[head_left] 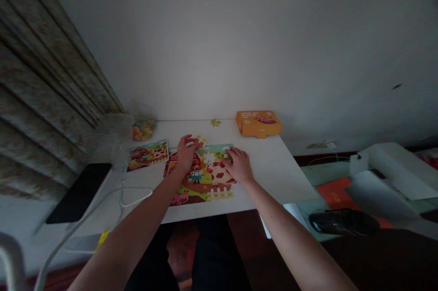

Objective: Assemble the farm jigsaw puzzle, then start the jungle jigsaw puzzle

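A mostly assembled farm jigsaw puzzle (196, 186) lies on the white table, showing a barn, a farmer, a cow and a fence. A pale gap shows in its upper middle. My left hand (186, 153) is over the barn, fingers closed at a small yellow-and-white puzzle piece (201, 139) by the top edge. My right hand (241, 165) rests on the puzzle's upper right, beside the cow, with thumb and fingers apart. Left of the puzzle lies the reference picture card (148, 155).
Loose yellow-green pieces (215, 122) lie near the wall. An orange puzzle box (259, 123) stands at the back right. A clear bag of colourful pieces (143, 130) sits at the back left. A black phone-like slab (80, 193) and a white cable (126, 189) are at left.
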The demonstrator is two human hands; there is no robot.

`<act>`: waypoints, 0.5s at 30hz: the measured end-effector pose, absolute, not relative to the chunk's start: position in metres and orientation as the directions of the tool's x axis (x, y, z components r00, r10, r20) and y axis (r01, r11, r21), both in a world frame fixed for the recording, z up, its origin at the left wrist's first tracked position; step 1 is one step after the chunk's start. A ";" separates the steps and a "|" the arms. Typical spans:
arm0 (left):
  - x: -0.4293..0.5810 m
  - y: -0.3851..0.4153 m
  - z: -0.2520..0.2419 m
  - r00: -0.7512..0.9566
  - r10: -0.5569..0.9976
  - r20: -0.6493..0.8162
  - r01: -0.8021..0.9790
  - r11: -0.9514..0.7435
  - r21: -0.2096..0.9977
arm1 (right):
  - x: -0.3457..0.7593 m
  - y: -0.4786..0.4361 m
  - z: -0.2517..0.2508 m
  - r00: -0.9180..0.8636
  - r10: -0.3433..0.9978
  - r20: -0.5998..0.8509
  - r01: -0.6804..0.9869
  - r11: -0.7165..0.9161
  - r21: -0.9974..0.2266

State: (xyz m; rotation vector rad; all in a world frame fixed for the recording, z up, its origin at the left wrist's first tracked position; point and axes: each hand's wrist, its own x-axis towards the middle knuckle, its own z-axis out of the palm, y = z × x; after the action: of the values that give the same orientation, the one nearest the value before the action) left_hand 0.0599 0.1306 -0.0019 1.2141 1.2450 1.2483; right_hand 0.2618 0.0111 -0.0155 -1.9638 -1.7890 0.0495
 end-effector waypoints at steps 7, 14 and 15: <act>0.051 0.052 -0.009 -0.033 0.998 -0.047 -0.133 0.042 0.990 | 0.265 0.012 -0.019 0.156 0.940 0.304 0.894 -0.004 -0.448; 0.040 0.006 -0.009 0.094 0.995 -0.025 -0.040 0.029 0.999 | 0.282 0.021 -0.021 0.494 0.849 0.187 0.419 -0.043 -0.907; 0.038 0.002 -0.006 0.127 0.991 -0.028 -0.029 0.032 0.999 | 0.280 0.017 -0.019 0.524 0.832 0.180 0.362 -0.026 -0.932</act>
State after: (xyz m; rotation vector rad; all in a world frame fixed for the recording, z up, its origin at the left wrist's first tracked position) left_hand 0.0382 0.0020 -0.0065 1.2222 1.1064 1.1085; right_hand 0.2803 0.0172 -0.0192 -1.6210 -1.0381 0.5132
